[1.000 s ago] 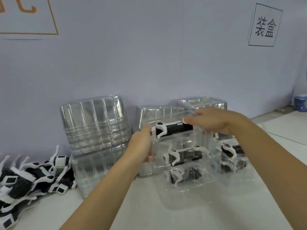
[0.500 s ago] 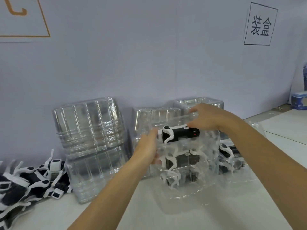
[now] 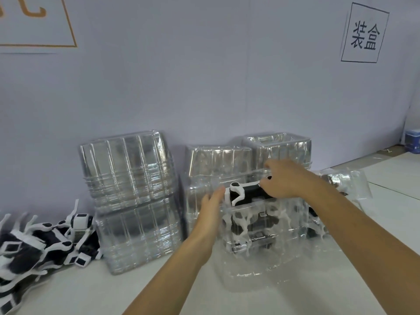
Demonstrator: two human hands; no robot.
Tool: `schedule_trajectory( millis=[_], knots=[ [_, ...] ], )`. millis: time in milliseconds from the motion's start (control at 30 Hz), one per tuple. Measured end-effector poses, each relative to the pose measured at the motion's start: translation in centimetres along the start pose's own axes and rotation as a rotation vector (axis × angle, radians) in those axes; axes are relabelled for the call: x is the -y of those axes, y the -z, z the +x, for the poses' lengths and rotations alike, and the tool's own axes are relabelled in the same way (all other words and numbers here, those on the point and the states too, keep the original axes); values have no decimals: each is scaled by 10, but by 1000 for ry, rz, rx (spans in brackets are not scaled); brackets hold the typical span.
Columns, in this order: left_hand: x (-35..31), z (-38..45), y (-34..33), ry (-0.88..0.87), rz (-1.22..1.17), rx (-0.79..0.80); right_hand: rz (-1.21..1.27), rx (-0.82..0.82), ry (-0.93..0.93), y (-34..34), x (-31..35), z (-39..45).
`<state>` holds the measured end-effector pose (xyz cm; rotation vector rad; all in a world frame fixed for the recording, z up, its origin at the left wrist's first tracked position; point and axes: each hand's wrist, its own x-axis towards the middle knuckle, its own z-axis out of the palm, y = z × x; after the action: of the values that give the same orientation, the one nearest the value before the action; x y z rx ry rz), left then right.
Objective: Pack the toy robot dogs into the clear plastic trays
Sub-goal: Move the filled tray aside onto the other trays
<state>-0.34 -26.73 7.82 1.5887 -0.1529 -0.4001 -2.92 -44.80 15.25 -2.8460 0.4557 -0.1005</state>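
Head cam: a black-and-white toy robot dog (image 3: 246, 193) is gripped at its rear end by the right hand (image 3: 286, 181), fingers curled round it, right at the top slot of a clear plastic tray (image 3: 268, 226) tipped up on the table (image 3: 186, 292). The tray's left edge is steadied by the left hand (image 3: 210, 212), fingers straight and flat against it. More dogs can be made out through the plastic lower down, and a loose pile of dogs (image 3: 38, 244) is left lying at far left beside stacked empty trays (image 3: 134, 198).

Both forearms are reaching forward, bare to the frame edge. Left hand (image 3: 210, 214) is standing edge-on, fingers (image 3: 216, 196) straight and together, thumb hidden. Right hand (image 3: 286, 180) is lying palm-down, fingers curling downward at their tips; wrist is angling in from the lower right.
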Motion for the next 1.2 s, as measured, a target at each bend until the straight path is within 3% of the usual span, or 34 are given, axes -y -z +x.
schedule_trajectory(
  millis=[367, 533, 800, 967, 1200],
  knots=[
    [15, -9, -25, -31, -140, -98, 25, -98, 28, -12, -3, -4],
    [15, -12, -18, -34, -195, -63, 64, -264, 92, -14, -3, -12],
    [9, -15, 0, -62, -106, -72, 88, -361, 248, -4, 17, -14],
    [20, -24, 45, -192, 22, -278, 163, -339, 403, 1, 56, 0],
    [56, -54, 157, -167, -7, -439, 220, -278, 690, -16, 141, 11]
  ],
)
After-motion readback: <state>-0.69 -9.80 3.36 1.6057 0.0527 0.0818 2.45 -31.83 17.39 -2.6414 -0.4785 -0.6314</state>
